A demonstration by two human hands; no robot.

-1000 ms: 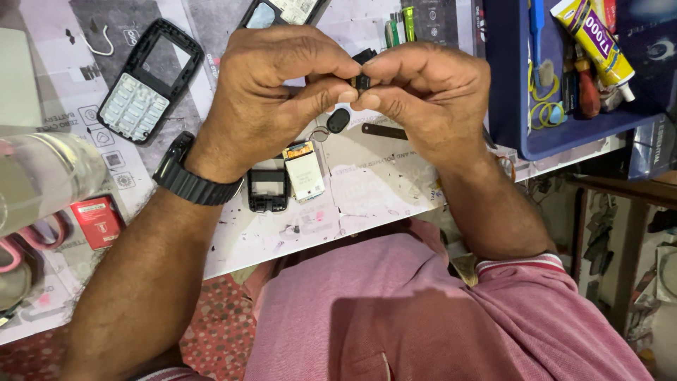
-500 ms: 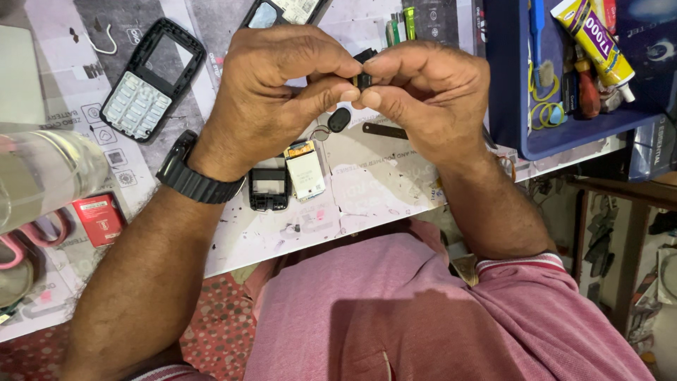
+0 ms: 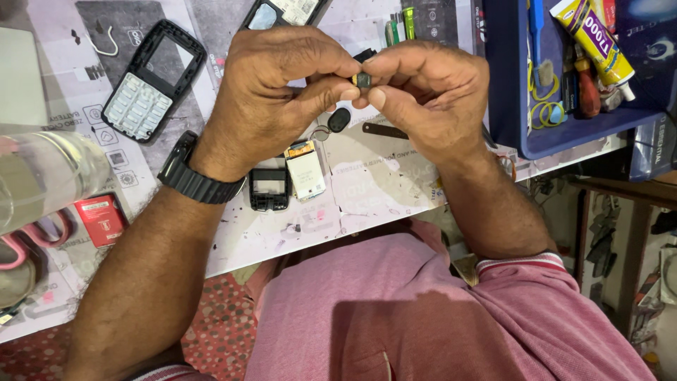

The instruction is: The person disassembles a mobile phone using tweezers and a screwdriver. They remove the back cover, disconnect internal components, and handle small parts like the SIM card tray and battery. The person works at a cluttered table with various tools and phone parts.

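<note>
My left hand (image 3: 275, 99) and my right hand (image 3: 430, 95) meet above the work mat, and both pinch a tiny dark square part (image 3: 363, 80) between thumbs and forefingers. A black watch sits on my left wrist. Below the hands lie a small phone screen module (image 3: 305, 170), a black plastic frame piece (image 3: 269, 188), a small dark oval part (image 3: 339, 119) and a thin dark strip (image 3: 384, 130). A black phone front cover with a grey keypad (image 3: 151, 81) lies up left of my left hand.
A blue tray (image 3: 564, 137) at the right holds a yellow glue tube (image 3: 591, 39), a toothbrush and hand tools. A clear plastic bottle (image 3: 42, 173) lies at the left by a red pack (image 3: 101, 219) and pink-handled scissors (image 3: 28, 240). The table edge runs across my lap.
</note>
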